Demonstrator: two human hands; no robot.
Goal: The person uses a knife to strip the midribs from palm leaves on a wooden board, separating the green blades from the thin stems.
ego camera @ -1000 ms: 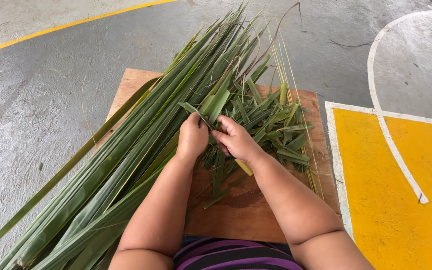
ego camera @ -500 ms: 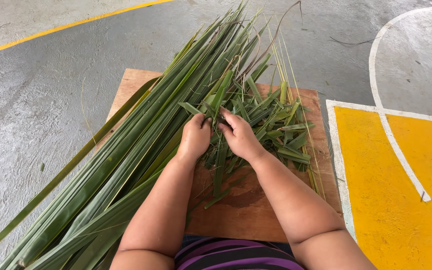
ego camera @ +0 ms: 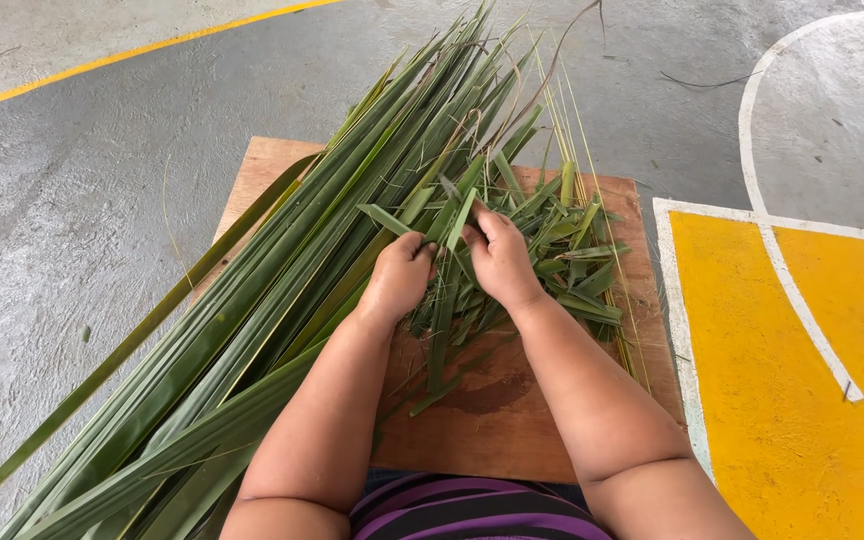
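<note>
Palm leaf strips (ego camera: 452, 225) sit pinched between my two hands at the centre of the wooden board (ego camera: 492, 420), my left hand (ego camera: 399, 275) curled shut on one strip and my right hand (ego camera: 500, 262) closed on it from three o'clock. Long leaves (ego camera: 252, 330) run from seven o'clock to twelve, cut leaf pieces (ego camera: 572, 270) heap at two o'clock, and a yellow painted floor patch (ego camera: 802, 400) with a white line (ego camera: 802, 310) lies at four o'clock.

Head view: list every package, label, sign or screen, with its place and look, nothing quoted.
None in view: no package, label, sign or screen.
Nearest kin are painted floor markings:
yellow line, far left, thin and slanted;
white line, right, curved, crossing a yellow painted patch.
</note>
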